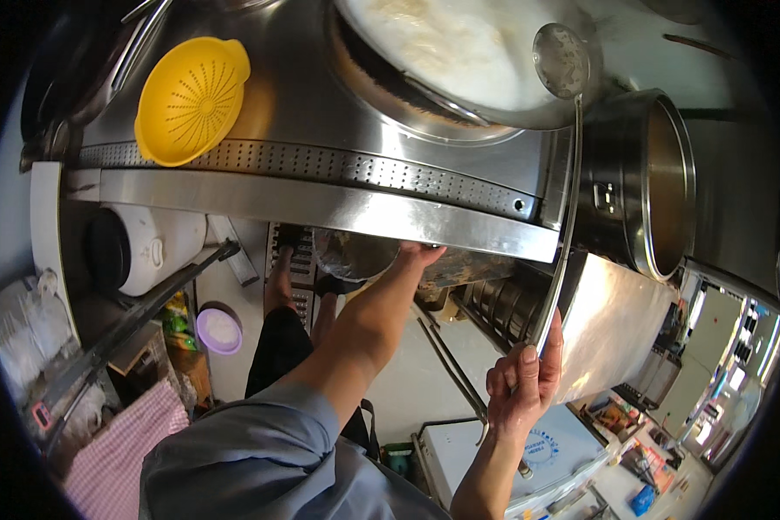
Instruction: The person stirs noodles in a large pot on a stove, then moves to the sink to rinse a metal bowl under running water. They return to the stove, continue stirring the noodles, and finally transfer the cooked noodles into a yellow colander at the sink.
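Observation:
My right hand (525, 383) grips the handle of a long metal ladle or skimmer (575, 175). Its round head (561, 62) is over the right side of a large pan (445, 97) of white, foamy, steaming liquid, set in the stove's burner opening. Reaching forward, my left hand (422, 252) is at the lower front edge of the stainless steel stove (325, 205). Its fingers are mostly hidden under that edge, so what they touch cannot be told. A yellow plastic colander (192, 101) sits on the stove top at the left, overlapping the perforated drain strip (364, 172).
A tall steel pot (630, 182) stands right of the stove, above a metal-sided cabinet (617, 325). Long thin rods (455, 370) lean below. On the floor at left is a purple basin (219, 330). A white chest-type unit (533, 448) is at lower right.

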